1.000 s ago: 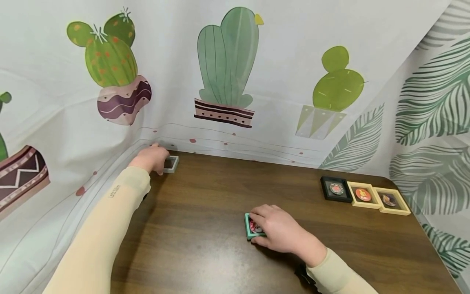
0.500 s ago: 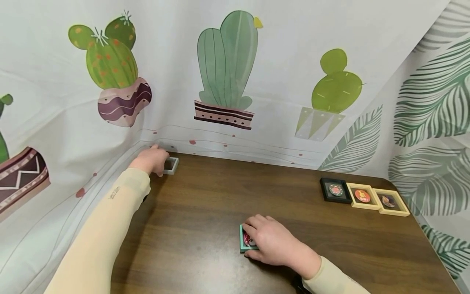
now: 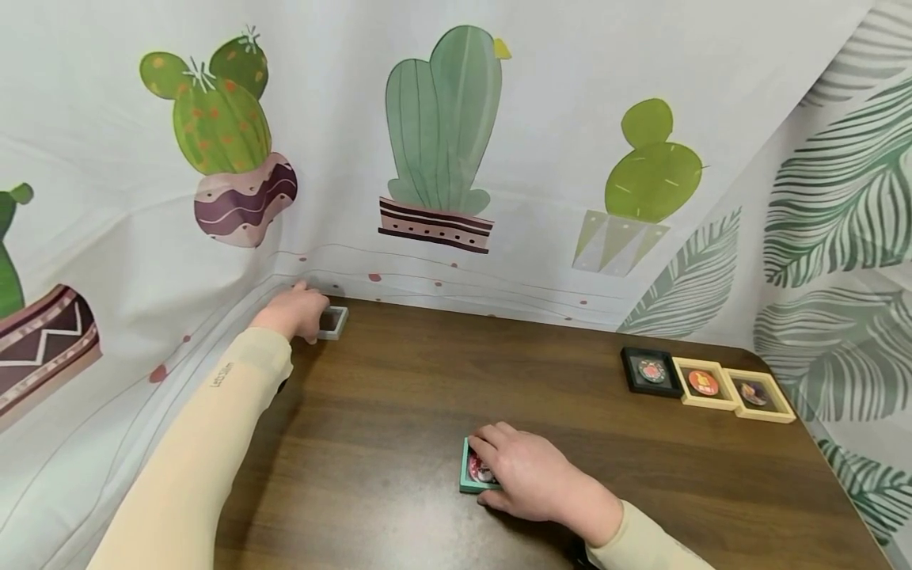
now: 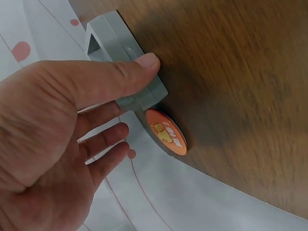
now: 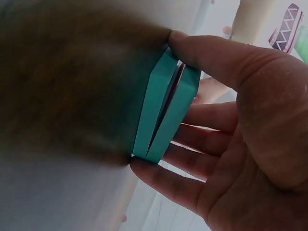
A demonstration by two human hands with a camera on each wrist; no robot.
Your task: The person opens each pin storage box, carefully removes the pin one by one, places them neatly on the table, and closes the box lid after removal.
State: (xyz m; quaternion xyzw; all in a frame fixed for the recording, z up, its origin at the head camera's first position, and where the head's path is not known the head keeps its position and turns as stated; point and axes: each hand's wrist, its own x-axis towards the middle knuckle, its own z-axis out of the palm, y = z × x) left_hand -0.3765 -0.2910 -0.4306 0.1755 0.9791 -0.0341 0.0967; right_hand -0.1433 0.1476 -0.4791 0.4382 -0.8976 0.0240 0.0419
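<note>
At the far left corner of the table, my left hand (image 3: 295,310) pinches a small grey display frame (image 4: 113,36), thumb along one side. An orange round badge (image 4: 167,132) with a yellow figure leans on edge near the grey frame in the left wrist view; the hand hides it in the head view. My right hand (image 3: 530,475) grips a teal display frame (image 5: 151,106) between thumb and fingers, close over the table's middle front. Its two halves show a thin slit between them along one side. Inside it is a pink and dark round badge (image 3: 480,469), partly covered by fingers.
Toward the right back edge stand a black frame (image 3: 627,370) and two cream frames (image 3: 711,404) in a row, each with a round badge. A cactus-print cloth (image 3: 541,198) hangs behind the brown wooden table (image 3: 399,380).
My right hand has brought the teal frame toward me and slightly left across the table. The left hand stays at the grey frame.
</note>
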